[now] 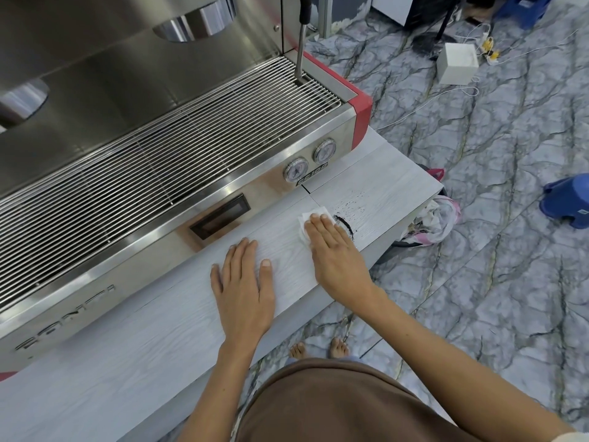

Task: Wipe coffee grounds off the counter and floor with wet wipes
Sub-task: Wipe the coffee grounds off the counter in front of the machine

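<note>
One flat right hand (334, 250) presses wet wipe (310, 223); coffee grounds (345, 223) touching grip's far-right edge, left hand (242, 282) open, farther.

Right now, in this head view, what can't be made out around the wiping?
- Wet wipe: mostly under the right hand; how soiled it is stays hidden.
- Coffee grounds: any beneath wipe or hand unseen.
- Floor below the counter: hidden by counter and body; grounds there too small to tell.
- Gauges: readings too small.

espresso machine (143, 148) 1 | pressure gauges (295, 169) 2 | blue stools (569, 199) 2 | wet wipe (310, 220) 1 | white box (457, 63) 1
</note>
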The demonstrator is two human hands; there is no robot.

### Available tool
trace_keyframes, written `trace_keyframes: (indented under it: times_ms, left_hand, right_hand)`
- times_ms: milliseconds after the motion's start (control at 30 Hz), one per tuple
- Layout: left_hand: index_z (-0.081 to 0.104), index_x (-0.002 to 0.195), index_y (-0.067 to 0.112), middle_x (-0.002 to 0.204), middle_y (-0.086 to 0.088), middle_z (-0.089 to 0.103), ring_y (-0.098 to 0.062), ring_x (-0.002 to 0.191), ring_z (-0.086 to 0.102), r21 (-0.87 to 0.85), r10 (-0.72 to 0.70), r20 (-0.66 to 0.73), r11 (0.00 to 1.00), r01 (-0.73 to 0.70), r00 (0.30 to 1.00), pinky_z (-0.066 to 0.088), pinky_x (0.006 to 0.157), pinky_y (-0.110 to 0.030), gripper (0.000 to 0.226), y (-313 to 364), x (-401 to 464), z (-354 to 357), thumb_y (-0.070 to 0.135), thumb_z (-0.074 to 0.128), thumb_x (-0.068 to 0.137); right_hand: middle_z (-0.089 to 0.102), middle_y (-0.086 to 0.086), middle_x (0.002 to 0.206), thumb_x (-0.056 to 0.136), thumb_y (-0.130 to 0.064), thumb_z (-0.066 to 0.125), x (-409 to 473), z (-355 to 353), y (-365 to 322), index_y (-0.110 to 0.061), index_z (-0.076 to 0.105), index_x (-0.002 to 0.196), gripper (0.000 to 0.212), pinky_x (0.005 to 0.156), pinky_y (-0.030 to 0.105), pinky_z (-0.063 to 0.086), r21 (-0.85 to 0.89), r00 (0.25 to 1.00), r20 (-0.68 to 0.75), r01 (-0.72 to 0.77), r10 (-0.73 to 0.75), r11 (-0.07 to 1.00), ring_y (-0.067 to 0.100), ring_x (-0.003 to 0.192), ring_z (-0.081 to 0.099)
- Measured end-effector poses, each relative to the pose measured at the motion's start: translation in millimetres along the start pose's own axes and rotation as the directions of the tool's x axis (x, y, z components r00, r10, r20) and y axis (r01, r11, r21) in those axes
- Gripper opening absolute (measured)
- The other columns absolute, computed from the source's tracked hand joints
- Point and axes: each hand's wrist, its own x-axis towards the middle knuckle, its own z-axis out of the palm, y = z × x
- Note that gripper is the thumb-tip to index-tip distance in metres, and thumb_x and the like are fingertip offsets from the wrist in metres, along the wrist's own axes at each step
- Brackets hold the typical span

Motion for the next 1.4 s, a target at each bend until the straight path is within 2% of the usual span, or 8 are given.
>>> trace_keyframes:
  times_ms: [233,400,533,900,1133,1400]
  left_hand:
    - [0.037,0.153,0.028,0.161,0.01,0.034,-0.006,0.151,0.02,0.002,-0.001,0.01,1.0,0.001,1.0,-0.001,0.126,-0.04,0.061,1,-1,-2,0.052,0.017,0.101]
    - [0.035,0.154,0.03,0.161,0.011,0.033,-0.006,0.151,0.019,-0.001,-0.006,0.014,1.0,0.006,1.0,-0.002,0.125,-0.039,0.06,1,-1,-2,0.053,0.018,0.101]
    - [0.036,0.153,0.029,0.161,0.01,0.033,-0.006,0.151,0.02,-0.005,-0.01,0.012,1.0,0.01,1.0,-0.001,0.125,-0.04,0.059,2,-1,-3,0.051,0.019,0.101]
    - [0.037,0.153,0.026,0.162,0.008,0.033,-0.008,0.152,0.02,0.003,0.002,0.019,1.0,-0.002,1.0,0.001,0.126,-0.043,0.061,4,-1,-5,0.051,0.016,0.101]
    - [0.038,0.153,0.026,0.162,0.008,0.032,-0.009,0.152,0.019,0.016,0.007,0.032,1.0,-0.008,0.999,0.001,0.125,-0.043,0.058,2,-1,-5,0.048,0.019,0.102]
    - [0.04,0.151,0.026,0.162,0.007,0.032,-0.01,0.152,0.019,0.03,0.008,0.038,1.0,-0.009,0.999,0.003,0.126,-0.045,0.057,2,0,-5,0.048,0.022,0.102]
  right_hand:
    - [0.031,0.011,0.153,0.099,-0.006,0.04,8,-14,22,-0.006,0.034,0.144,0.046,0.12,0.04,0.017,-0.01,1.0,-0.001,0.02,-0.02,1.0,0.023,0.144,0.022]
    - [0.033,0.015,0.151,0.096,0.005,0.04,13,-25,27,-0.002,0.035,0.143,0.048,0.119,0.041,0.019,0.039,1.0,0.003,0.009,-0.009,0.999,0.026,0.144,0.024]
    - [0.039,0.017,0.148,0.091,0.011,0.044,1,-22,8,0.0,0.04,0.14,0.051,0.118,0.044,0.024,0.065,0.995,-0.044,0.09,-0.088,0.994,0.028,0.14,0.031]
    - [0.026,0.009,0.155,0.097,-0.003,0.039,-15,9,-32,-0.007,0.031,0.146,0.05,0.121,0.037,0.01,0.021,0.979,0.076,0.187,-0.188,0.982,0.022,0.146,0.016]
    - [0.014,0.009,0.158,0.1,-0.011,0.031,11,14,-33,-0.007,0.018,0.149,0.051,0.12,0.032,-0.001,-0.012,0.988,0.09,0.123,-0.122,0.992,0.02,0.147,0.007]
    - [0.014,0.011,0.158,0.094,-0.003,0.031,25,8,-17,-0.005,0.017,0.149,0.057,0.121,0.035,0.001,-0.005,0.999,0.026,-0.032,0.032,0.999,0.022,0.147,0.007]
